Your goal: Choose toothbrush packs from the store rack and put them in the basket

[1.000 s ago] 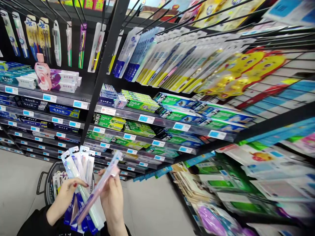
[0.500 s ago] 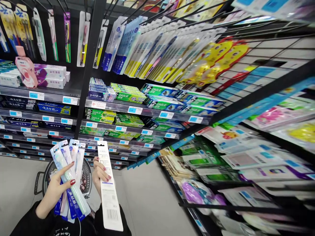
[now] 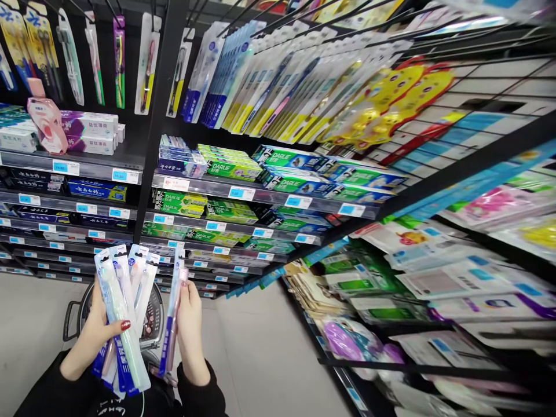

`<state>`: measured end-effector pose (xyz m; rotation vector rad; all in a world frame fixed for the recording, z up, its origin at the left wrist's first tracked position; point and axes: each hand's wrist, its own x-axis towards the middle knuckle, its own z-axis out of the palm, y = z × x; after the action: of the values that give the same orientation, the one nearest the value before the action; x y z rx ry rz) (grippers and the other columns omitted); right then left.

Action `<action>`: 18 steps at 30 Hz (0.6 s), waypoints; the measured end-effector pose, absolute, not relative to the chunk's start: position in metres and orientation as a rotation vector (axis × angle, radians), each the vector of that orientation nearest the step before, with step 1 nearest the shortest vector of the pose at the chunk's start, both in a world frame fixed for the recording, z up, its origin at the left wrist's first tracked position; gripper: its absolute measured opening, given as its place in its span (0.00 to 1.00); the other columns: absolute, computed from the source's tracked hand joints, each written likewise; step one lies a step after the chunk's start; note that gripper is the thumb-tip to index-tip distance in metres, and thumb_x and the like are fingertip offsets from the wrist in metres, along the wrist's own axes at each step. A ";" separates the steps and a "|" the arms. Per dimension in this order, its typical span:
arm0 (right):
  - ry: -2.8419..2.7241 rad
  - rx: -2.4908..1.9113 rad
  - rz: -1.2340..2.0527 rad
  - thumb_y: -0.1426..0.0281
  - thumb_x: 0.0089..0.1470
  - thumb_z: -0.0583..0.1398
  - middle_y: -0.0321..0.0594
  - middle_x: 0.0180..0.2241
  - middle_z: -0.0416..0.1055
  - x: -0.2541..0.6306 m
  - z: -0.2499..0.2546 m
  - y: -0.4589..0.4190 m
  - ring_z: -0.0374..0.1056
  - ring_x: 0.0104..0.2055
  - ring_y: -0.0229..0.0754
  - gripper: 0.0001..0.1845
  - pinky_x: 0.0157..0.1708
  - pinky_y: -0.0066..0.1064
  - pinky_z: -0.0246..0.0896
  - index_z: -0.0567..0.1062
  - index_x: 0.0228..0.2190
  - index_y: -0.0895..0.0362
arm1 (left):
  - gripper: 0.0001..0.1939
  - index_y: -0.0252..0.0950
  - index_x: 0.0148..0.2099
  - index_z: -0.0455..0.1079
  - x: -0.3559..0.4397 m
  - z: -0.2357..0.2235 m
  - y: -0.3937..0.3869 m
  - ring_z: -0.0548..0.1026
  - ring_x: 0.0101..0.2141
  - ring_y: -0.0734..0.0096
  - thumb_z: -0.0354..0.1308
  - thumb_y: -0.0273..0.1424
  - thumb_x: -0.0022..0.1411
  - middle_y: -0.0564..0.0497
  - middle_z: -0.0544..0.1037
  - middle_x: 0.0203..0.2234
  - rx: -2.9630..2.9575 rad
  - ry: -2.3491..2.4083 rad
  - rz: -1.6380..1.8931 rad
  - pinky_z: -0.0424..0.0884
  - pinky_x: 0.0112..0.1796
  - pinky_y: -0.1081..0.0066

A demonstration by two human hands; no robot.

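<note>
A fan of several packaged toothbrushes [image 3: 123,318], white and blue with pale handles, is held in my left hand [image 3: 93,336]. Its thumb lies across the front pack, and the other fingers are mostly hidden behind. My right hand [image 3: 190,324] grips another packaged toothbrush [image 3: 169,330], turned nearly edge-on so its blue lower end and a pink handle show. The two hands are apart, low in view. Below and behind them is a dark basket [image 3: 157,321] with perforated sides; its contents are mostly covered by the packs.
Shelves of toothpaste boxes [image 3: 234,165] stand ahead, with hanging toothbrush packs [image 3: 273,87] above them. A pink bottle [image 3: 47,124] sits on the left shelf. To the right runs a rack of packaged goods [image 3: 460,278]. Grey floor [image 3: 256,353] lies beneath.
My right hand has turned its toothbrush pack from its white printed back to nearly edge-on. My left index finger has moved off the front of the fan. The view has shifted slightly.
</note>
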<state>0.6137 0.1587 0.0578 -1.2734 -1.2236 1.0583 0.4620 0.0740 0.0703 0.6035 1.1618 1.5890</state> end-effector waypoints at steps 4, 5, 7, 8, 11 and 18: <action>-1.298 -1.468 0.957 0.64 0.53 0.50 0.36 0.23 0.67 0.609 0.052 0.145 0.63 0.26 0.41 0.10 0.27 0.30 0.55 0.65 0.26 0.56 | 0.34 0.34 0.50 0.65 0.463 0.070 0.078 0.68 0.48 0.49 0.68 0.27 0.37 0.43 0.75 0.44 0.565 1.074 1.508 0.67 0.44 0.64; -1.327 -1.495 0.936 0.64 0.53 0.49 0.36 0.23 0.67 0.608 0.053 0.141 0.63 0.26 0.41 0.10 0.27 0.30 0.55 0.64 0.26 0.55 | 0.29 0.33 0.47 0.68 0.465 0.070 0.079 0.70 0.46 0.49 0.68 0.26 0.38 0.43 0.77 0.41 0.536 1.075 1.488 0.67 0.44 0.64; -1.362 -1.494 0.904 0.65 0.54 0.49 0.35 0.23 0.66 0.604 0.055 0.133 0.63 0.25 0.40 0.10 0.27 0.29 0.55 0.63 0.25 0.55 | 0.22 0.33 0.41 0.70 0.470 0.067 0.079 0.72 0.44 0.51 0.66 0.25 0.39 0.44 0.78 0.38 0.476 1.062 1.452 0.68 0.42 0.64; -1.367 -1.476 0.898 0.65 0.55 0.49 0.35 0.23 0.66 0.602 0.055 0.130 0.62 0.25 0.40 0.10 0.27 0.29 0.55 0.63 0.25 0.55 | 0.19 0.33 0.39 0.71 0.473 0.066 0.079 0.73 0.42 0.52 0.66 0.24 0.40 0.45 0.79 0.36 0.433 1.048 1.438 0.69 0.41 0.64; -1.345 -1.421 0.925 0.64 0.56 0.49 0.33 0.22 0.64 0.595 0.053 0.121 0.61 0.24 0.38 0.11 0.26 0.28 0.55 0.61 0.25 0.54 | 0.19 0.34 0.42 0.70 0.483 0.059 0.075 0.76 0.38 0.57 0.63 0.23 0.44 0.48 0.80 0.32 0.248 0.986 1.391 0.70 0.38 0.65; -1.216 -1.378 1.033 0.60 0.56 0.48 0.31 0.21 0.59 0.591 0.039 0.114 0.59 0.24 0.37 0.13 0.26 0.28 0.56 0.59 0.25 0.54 | 0.31 0.38 0.53 0.63 0.488 0.048 0.069 0.75 0.39 0.60 0.61 0.19 0.44 0.51 0.80 0.34 0.112 0.914 1.318 0.69 0.41 0.66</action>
<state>0.5906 0.1136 0.0390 -1.3779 -1.2164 1.0325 0.4881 0.0689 0.0482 0.1123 0.9143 1.3185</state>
